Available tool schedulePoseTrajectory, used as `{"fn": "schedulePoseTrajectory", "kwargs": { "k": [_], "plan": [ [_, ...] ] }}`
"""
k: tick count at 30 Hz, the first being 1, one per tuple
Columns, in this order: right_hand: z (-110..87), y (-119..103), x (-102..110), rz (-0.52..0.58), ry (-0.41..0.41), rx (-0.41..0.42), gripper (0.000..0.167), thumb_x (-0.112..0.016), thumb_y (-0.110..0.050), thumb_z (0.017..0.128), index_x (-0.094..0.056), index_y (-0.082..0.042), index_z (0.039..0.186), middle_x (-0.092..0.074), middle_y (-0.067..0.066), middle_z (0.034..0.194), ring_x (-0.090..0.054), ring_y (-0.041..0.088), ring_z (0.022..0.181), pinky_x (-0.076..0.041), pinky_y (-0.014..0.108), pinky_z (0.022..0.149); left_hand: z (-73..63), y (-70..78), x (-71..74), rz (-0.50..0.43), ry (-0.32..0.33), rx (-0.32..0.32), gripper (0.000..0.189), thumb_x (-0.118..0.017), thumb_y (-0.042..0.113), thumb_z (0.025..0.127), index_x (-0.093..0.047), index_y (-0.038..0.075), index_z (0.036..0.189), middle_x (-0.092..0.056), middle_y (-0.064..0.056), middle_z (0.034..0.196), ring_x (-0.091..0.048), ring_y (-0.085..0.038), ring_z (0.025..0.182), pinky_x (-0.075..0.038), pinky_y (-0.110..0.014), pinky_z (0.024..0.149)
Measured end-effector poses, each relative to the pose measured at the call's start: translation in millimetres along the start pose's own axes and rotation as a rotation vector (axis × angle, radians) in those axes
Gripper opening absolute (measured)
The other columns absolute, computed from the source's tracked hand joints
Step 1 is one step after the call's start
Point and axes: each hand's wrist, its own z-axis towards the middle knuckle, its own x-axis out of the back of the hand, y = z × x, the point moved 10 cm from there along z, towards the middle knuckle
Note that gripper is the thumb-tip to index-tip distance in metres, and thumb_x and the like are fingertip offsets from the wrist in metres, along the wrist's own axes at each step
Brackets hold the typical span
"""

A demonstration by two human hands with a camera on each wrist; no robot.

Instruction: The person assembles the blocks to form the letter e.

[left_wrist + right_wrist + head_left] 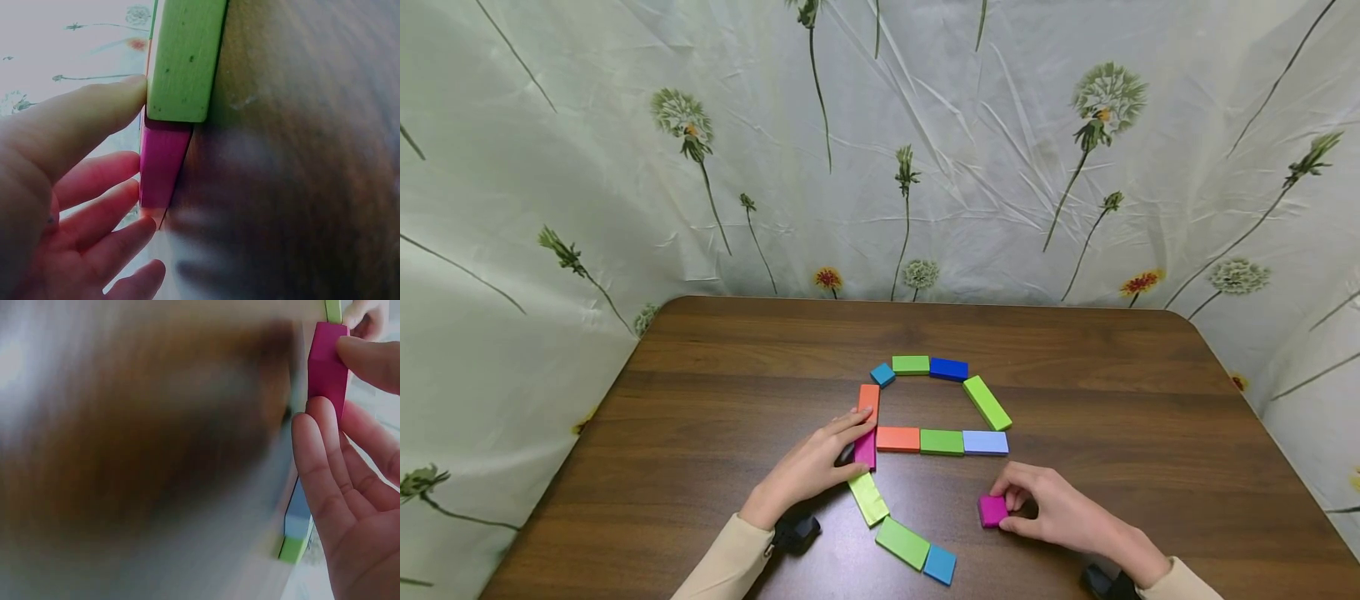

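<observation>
My right hand (pixel 1060 510) pinches a small magenta block (pixel 992 512) between thumb and fingers, right of the curved row. In the right wrist view the thumb lies on one side of this magenta block (pixel 328 369), fingertips opposite. My left hand (pixel 814 460) rests along the left side of the row with fingers extended. Its fingertips overlap an orange block (pixel 868 397) and a longer magenta block (pixel 865 450); the thumb is at the end of a yellow-green block (pixel 868 500). The left wrist view shows that thumb against the green block's side (pixel 187 62).
A closed loop of blocks lies above: light blue (pixel 883 375), green (pixel 911 365), dark blue (pixel 949 369), slanted green (pixel 987 403), with orange, green and periwinkle (pixel 985 442) below. A green block (pixel 902 543) and blue block (pixel 940 565) end the lower curve. A floral cloth hangs behind the wooden table (pixel 737 350).
</observation>
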Motion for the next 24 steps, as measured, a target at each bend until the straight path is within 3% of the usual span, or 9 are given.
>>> {"fn": "schedulePoseTrajectory", "kwargs": {
  "k": [13, 24],
  "plan": [
    [-1.6, -20, -33, 0.05, -0.12, -0.044, 0.025, -0.076, -0.02, 0.083, -0.054, -0.019, 0.093, -0.049, -0.016, 0.083, -0.049, -0.004, 0.072, -0.046, 0.015, 0.059, -0.7, 0.4, 0.7, 0.004, 0.008, 0.0, 0.059, -0.069, 0.03, 0.089, -0.05, 0.005, 0.139, -0.038, -0.009, 0.149, -0.034, -0.028, 0.136, -0.035, -0.045, 0.105],
    [-1.7, -30, -39, 0.04, -0.11, -0.002, 0.025, -0.076, -0.022, 0.083, -0.052, -0.021, 0.093, -0.047, -0.015, 0.081, -0.047, -0.004, 0.072, -0.043, 0.013, 0.058, 1.1, 1.4, 0.8, 0.002, 0.007, 0.0, 0.059, -0.068, 0.03, 0.09, -0.049, 0.005, 0.14, -0.038, -0.009, 0.149, -0.033, -0.029, 0.136, -0.034, -0.045, 0.105]
  ]
}}
